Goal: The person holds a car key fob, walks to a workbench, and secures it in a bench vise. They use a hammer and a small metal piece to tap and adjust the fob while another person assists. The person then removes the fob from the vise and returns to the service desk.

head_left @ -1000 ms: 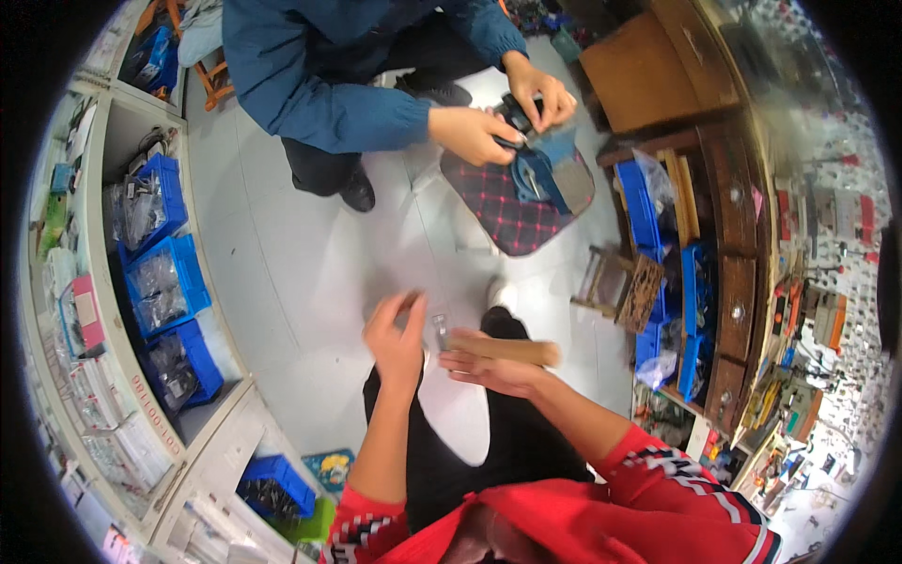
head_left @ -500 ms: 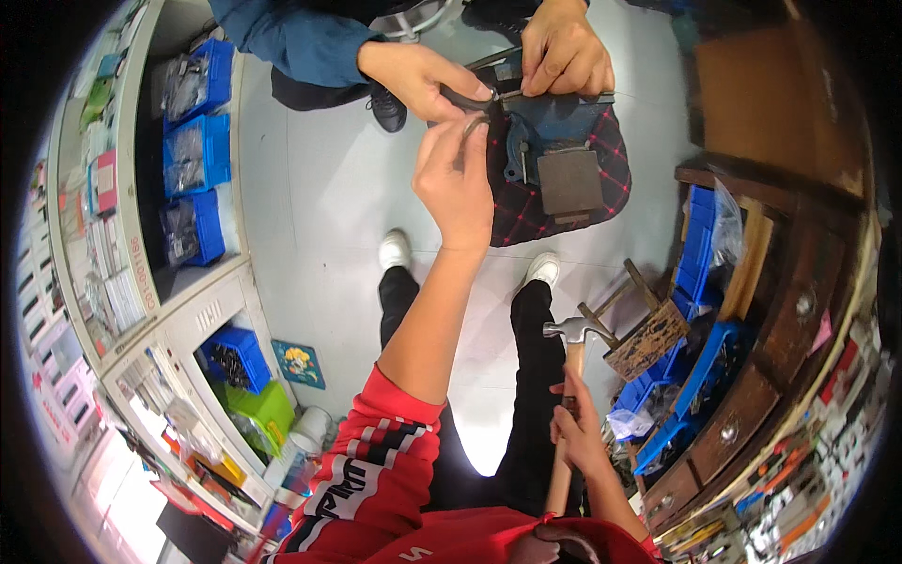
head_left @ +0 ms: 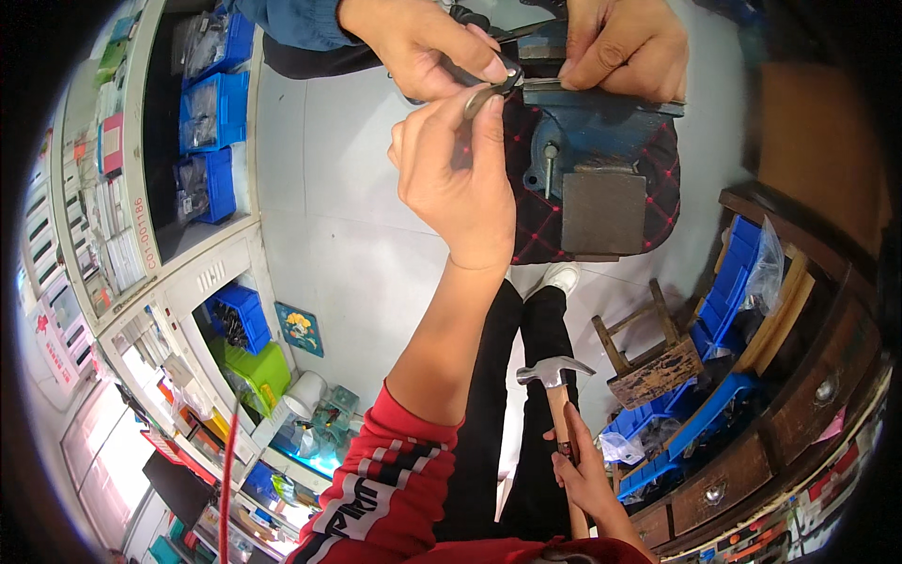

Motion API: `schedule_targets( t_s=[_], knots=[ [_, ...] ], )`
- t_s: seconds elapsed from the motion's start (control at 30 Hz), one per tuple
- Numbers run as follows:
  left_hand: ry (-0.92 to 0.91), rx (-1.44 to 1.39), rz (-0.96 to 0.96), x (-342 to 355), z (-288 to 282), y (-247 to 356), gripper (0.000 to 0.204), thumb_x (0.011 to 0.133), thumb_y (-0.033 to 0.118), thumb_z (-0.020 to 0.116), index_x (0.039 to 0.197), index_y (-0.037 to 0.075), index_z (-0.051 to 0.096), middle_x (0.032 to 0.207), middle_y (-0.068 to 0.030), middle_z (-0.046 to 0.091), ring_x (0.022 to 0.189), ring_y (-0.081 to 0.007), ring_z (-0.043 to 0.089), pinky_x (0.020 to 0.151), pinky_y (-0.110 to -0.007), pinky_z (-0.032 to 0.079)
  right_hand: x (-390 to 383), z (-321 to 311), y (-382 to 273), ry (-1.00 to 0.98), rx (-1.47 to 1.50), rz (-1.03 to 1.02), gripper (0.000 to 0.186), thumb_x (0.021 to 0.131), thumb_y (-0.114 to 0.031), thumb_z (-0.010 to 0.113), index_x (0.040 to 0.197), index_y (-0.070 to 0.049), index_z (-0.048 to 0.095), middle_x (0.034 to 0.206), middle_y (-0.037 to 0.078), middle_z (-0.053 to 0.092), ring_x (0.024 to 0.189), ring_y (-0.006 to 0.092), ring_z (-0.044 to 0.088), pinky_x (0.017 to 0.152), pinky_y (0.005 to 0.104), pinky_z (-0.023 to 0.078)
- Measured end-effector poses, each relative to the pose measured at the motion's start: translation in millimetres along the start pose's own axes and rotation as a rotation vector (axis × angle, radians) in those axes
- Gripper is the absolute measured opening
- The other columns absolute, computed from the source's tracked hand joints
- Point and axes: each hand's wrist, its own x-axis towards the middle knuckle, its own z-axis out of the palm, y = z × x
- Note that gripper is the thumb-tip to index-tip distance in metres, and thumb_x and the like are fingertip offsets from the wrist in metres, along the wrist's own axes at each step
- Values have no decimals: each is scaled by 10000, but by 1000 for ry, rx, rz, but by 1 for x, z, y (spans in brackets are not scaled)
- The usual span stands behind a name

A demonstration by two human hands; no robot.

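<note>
My left hand point(head_left: 460, 174) reaches up to the bench vise, thumb and fingers pinching a small, rounded grey-brown metal piece point(head_left: 477, 101). Touching or just beside it is a dark tool tip point(head_left: 513, 79), held by the other person's hand point(head_left: 423, 42); I cannot tell whether the two are joined. That person's second hand point(head_left: 629, 47) presses at a thin strip along the jaws of the blue vise point(head_left: 592, 132). Low on the right, my right hand point(head_left: 583, 465) is closed round the wooden handle of a claw hammer point(head_left: 554, 371), its head upward.
The vise rests on a dark quilted cushion point(head_left: 526, 221) with red lines. A small worn wooden stool point(head_left: 655, 371) stands to the right, near a drawer cabinet point(head_left: 752, 461) and blue bins point(head_left: 728, 282). On the left, a shelf unit point(head_left: 211, 246) holds blue bins and a green one point(head_left: 258, 376).
My view has shifted closer to the vise. My left hand keeps its pinch beside the other person's hand. The hammer, still in my right hand, has its head turned slightly.
</note>
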Motion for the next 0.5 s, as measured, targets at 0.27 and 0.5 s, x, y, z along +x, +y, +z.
schedule_targets(
  t_s=[0.27, 0.5],
  knots=[
    [-62, 57, 96, 12, 0, 0, 107, 730, 37, 709, 823, 80, 681, 737, -1, 583, 689, -154, 441, 653, -260, 355, 3, -5, -9, 67, -35, -6, 723, 823, 106, 419, 1457, -117, 152, 1089, 104, 526, 550, 69, 451, 484, 198, 413],
    [-97, 17, 136, 11, 3, -3, 93, 728, 29, 706, 810, 63, 680, 742, -14, 588, 703, -164, 450, 639, -268, 368, 4, -11, -14, 80, -17, 38, 733, 817, 116, 421, 1458, -115, 151, 1085, 102, 523, 554, 69, 450, 486, 201, 411]
  ],
)
